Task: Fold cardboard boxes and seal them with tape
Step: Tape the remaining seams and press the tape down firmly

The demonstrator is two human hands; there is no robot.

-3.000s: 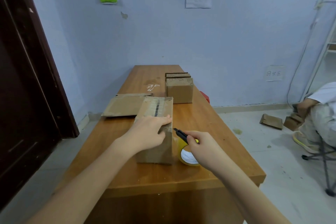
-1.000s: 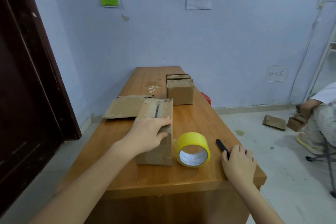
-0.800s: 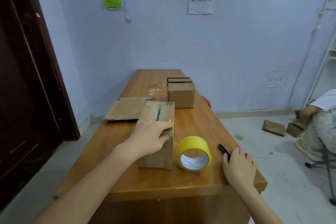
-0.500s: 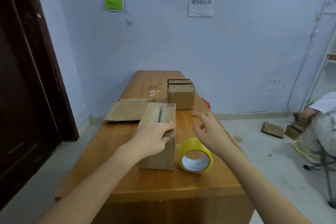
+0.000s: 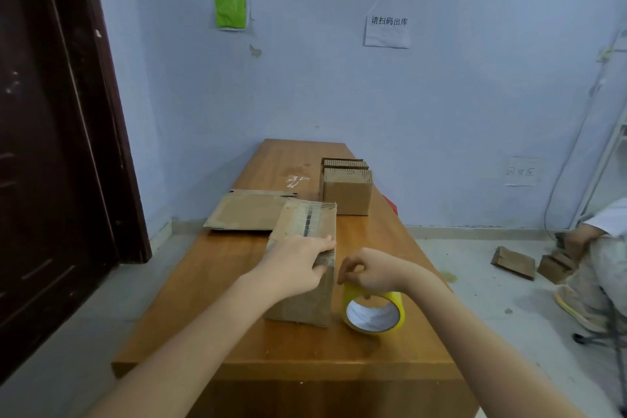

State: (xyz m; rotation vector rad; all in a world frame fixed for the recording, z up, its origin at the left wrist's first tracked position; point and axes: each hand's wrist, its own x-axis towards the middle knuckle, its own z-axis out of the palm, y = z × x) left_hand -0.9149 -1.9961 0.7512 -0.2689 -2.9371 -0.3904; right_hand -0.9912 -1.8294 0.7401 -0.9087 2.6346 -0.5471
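Taping step under way; left hand (image 5: pixel 298 265) presses flat on the box (image 5: pixel 303 268), right hand (image 5: pixel 371 270) pinches the tape roll (image 5: pixel 373 312), lower centre; next, find and peel its end.

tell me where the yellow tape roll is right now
In the head view the yellow tape roll stands on edge near the table's front, right of the box, under the right hand.

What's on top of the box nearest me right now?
The left hand rests on the near end of the box. Beyond it, clear tape strips run along the top. What lies under the palm is hidden.
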